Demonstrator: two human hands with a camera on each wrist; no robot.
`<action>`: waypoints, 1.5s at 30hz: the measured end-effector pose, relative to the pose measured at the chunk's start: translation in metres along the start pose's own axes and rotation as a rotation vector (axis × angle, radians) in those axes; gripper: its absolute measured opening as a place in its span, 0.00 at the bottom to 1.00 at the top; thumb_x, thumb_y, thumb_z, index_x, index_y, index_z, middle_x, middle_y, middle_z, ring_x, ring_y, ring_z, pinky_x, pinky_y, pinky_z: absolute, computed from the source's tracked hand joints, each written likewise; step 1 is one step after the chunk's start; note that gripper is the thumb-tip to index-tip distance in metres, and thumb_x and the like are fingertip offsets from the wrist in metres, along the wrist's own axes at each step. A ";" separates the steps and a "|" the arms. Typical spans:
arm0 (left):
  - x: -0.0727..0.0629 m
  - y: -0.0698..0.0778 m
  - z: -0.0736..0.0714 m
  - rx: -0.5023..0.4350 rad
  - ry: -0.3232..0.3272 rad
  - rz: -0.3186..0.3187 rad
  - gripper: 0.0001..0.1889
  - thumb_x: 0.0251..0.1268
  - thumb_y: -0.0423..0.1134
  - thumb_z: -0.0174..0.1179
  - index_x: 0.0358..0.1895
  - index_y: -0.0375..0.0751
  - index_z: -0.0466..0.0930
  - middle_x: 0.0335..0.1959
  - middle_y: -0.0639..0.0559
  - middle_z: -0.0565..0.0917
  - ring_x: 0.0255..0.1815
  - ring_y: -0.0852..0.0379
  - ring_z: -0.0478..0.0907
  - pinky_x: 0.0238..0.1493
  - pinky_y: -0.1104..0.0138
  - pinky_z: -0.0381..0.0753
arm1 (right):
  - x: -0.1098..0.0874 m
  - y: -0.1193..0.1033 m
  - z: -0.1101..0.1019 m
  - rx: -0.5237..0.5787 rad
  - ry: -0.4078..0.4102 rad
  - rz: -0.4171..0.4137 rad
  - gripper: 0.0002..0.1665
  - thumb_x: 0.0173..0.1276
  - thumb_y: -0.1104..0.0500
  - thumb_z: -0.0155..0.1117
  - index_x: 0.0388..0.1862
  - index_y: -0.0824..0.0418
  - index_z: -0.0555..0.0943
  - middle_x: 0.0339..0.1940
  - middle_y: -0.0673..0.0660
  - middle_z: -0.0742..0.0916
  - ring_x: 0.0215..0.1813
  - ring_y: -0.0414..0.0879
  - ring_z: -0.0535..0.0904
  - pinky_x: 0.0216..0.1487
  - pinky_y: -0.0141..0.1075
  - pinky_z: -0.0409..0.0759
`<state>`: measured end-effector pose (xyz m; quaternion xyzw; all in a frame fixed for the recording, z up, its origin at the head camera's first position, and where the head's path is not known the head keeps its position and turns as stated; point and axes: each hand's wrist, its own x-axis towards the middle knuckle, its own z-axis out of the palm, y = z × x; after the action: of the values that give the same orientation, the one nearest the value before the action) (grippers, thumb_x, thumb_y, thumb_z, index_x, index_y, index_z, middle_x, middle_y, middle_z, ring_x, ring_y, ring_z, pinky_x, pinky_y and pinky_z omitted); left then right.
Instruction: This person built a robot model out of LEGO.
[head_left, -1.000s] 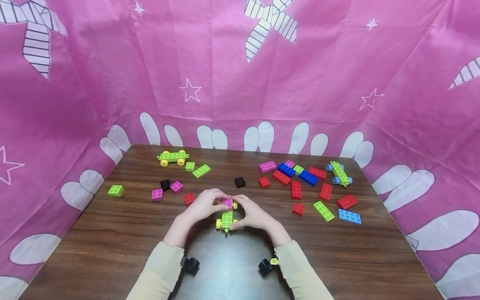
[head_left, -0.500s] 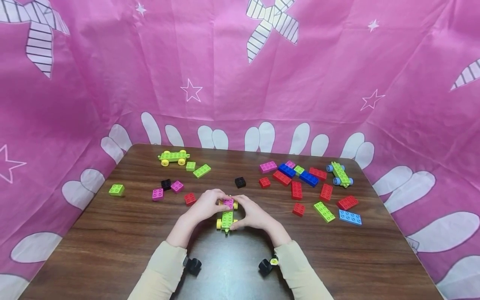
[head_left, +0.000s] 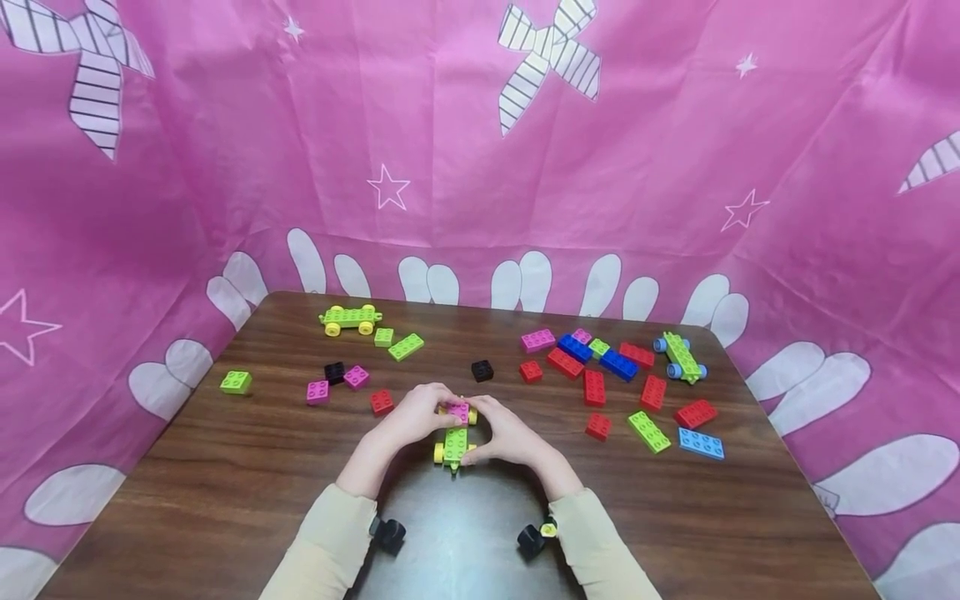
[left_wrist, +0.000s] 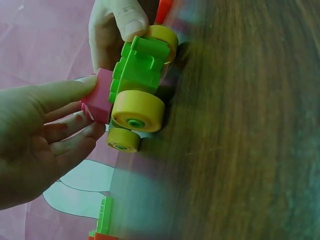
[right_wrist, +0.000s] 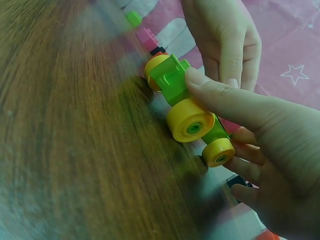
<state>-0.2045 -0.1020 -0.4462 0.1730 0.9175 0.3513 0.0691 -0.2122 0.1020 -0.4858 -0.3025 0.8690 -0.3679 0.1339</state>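
Note:
A lime-green toy car base [head_left: 455, 447] with yellow wheels stands on the table in front of me, its length pointing away. Over the studs of its far end is a pink building brick [head_left: 460, 412]. My left hand [head_left: 411, 417] pinches that brick [left_wrist: 102, 95] between thumb and fingers. Whether the brick is fully seated, I cannot tell. My right hand [head_left: 513, 433] grips the car base, thumb at the near end by a yellow wheel [right_wrist: 190, 121], fingers near the far end. Part of the brick is hidden behind the fingers.
Left of my hands lie a red brick [head_left: 382, 402], pink bricks [head_left: 318, 392] and a black brick [head_left: 334, 372]. Another yellow-wheeled base [head_left: 350, 318] stands at the back left. Many bricks lie right, near a blue-wheeled base [head_left: 681, 358]. A black brick [head_left: 482, 370] lies beyond my hands.
The head view has shifted slightly, so the scene sits a little lower. Both hands keep nearly the same hold on the brick and the car base.

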 end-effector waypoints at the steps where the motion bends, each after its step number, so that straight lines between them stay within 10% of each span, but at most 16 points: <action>1: 0.000 0.001 0.000 -0.002 -0.001 -0.012 0.16 0.59 0.41 0.69 0.49 0.39 0.86 0.43 0.48 0.85 0.46 0.52 0.80 0.53 0.55 0.79 | 0.000 0.000 0.001 0.000 0.001 0.000 0.54 0.50 0.45 0.80 0.72 0.61 0.66 0.69 0.58 0.73 0.71 0.54 0.68 0.71 0.54 0.67; 45: -0.004 -0.003 -0.002 0.030 -0.011 0.100 0.18 0.62 0.38 0.67 0.54 0.36 0.82 0.51 0.43 0.84 0.54 0.47 0.80 0.59 0.52 0.78 | 0.003 0.004 0.001 -0.045 0.006 0.004 0.56 0.48 0.45 0.81 0.73 0.61 0.65 0.68 0.58 0.74 0.70 0.53 0.69 0.71 0.52 0.67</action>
<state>-0.2019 -0.1069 -0.4464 0.2216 0.9124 0.3398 0.0539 -0.2155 0.1019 -0.4891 -0.3027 0.8781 -0.3487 0.1254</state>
